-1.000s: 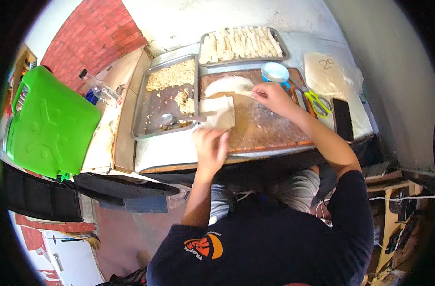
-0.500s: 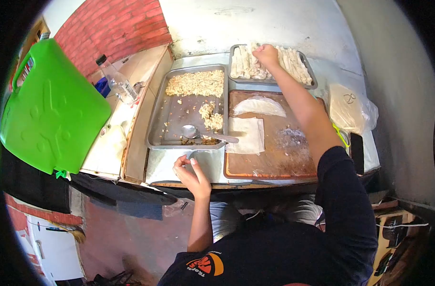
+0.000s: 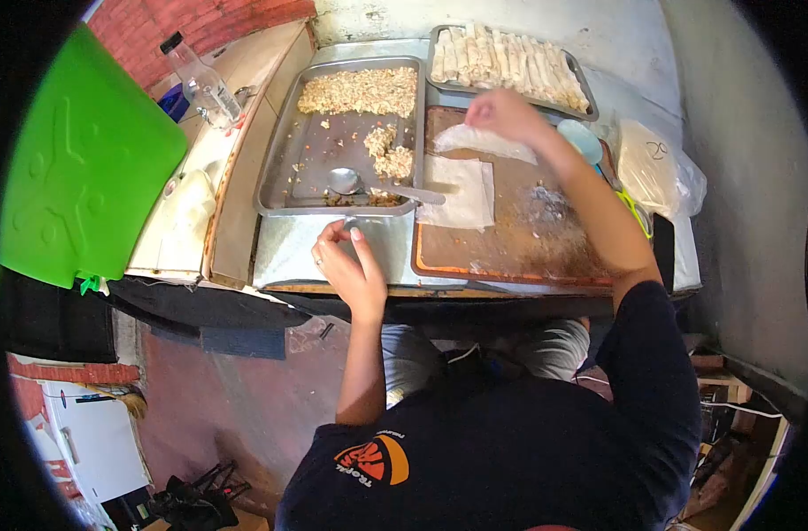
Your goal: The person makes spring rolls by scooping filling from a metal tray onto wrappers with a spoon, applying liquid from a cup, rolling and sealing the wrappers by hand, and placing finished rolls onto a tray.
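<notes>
My left hand [image 3: 349,265] hovers at the table's front edge, just below the filling tray [image 3: 308,142], its fingers curled and apart, holding nothing. My right hand [image 3: 501,115] is over the back of the brown board [image 3: 475,252]; its fingers are curled, and what they hold, if anything, is hidden. Below it on the board lies a folded white wrapper [image 3: 475,142]. Square wrappers [image 3: 460,199] sit at the board's left. A metal spoon [image 3: 344,180] rests in the filling tray, its handle reaching over the wrappers. Crumbly filling [image 3: 360,91] covers the tray's back part.
Rolled wrappers [image 3: 510,60] fill a tray at the back. To the right are a light blue round thing [image 3: 581,142], a plastic bag [image 3: 647,168], green-handled scissors [image 3: 636,211] and a dark phone-like object [image 3: 663,252]. A bottle [image 3: 200,80] and green container [image 3: 85,168] stand left.
My right hand has come back from the tray of rolls to above the brown board. The light blue round thing has come into view. The camera view has shifted, so the table appears higher.
</notes>
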{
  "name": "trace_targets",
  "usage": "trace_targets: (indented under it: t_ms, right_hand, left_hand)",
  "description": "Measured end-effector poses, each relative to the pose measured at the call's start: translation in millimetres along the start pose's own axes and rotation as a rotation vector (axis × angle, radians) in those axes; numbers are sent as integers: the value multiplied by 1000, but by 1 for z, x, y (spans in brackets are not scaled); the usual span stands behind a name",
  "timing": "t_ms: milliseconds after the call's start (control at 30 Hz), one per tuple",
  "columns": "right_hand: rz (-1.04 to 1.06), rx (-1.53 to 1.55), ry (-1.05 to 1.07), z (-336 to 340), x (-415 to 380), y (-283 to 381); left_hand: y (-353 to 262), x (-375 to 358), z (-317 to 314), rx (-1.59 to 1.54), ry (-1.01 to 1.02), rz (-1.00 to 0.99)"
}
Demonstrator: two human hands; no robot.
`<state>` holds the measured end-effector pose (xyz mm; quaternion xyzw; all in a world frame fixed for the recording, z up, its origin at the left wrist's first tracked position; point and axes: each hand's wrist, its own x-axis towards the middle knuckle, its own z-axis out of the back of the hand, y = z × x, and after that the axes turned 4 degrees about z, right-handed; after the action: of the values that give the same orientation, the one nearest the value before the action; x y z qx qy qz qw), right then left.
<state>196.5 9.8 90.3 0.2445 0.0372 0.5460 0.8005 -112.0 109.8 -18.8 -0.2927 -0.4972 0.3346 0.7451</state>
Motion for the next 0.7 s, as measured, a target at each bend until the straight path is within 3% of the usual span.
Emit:
trace_targets:
  t_ms: [33,200,300,500,600,700]
  right_hand:
    - [21,78,66,-12,-19,-3]
    - [-155,17,-228,-62,-76,11]
    - [-53,-67,-343,-68,-81,18]
    - [-206,150,-230,-78,-60,-10]
    - [-137,123,-234,-76,-55,-11]
    - [-36,318,-306,-59,-65,7]
  left_hand:
    - [-1,0,1,12,11,-6]
    - [-3,1,1,30,38,-27]
    - [-4,0,1,35,30,-36]
    - [-1,1,0,45,18,-49]
    - [-2,1,0,44,23,-58]
    - [1,1,0,28,10,-98]
